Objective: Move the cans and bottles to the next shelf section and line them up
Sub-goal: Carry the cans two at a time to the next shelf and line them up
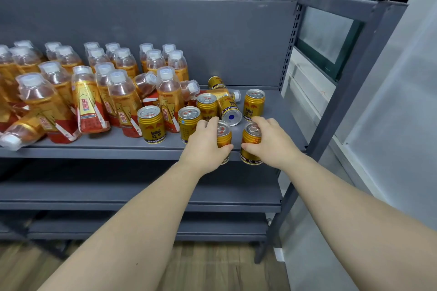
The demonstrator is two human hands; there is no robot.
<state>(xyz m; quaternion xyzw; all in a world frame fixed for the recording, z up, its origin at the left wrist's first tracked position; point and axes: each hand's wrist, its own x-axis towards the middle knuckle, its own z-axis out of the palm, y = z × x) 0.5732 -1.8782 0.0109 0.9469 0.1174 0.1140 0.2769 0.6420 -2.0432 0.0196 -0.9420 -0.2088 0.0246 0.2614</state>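
Note:
Two gold cans are held at the front edge of the grey shelf point(279, 111). My left hand point(205, 146) grips one gold can point(224, 133); my right hand point(269, 142) grips another gold can point(251, 142) just to its right. Both cans are upright and overlap the shelf's front lip. Behind them stand several more gold cans, such as one upright can point(151, 124) and another at the right point(253, 104); one can lies on its side point(229, 109). Many orange drink bottles point(87, 104) crowd the shelf's left and middle, some tipped over.
A fallen bottle point(17, 134) lies at the shelf's front left edge. Lower grey shelves point(118, 196) sit below, with wooden floor point(212, 267) beneath. The rack's upright post point(340, 106) and a window stand to the right.

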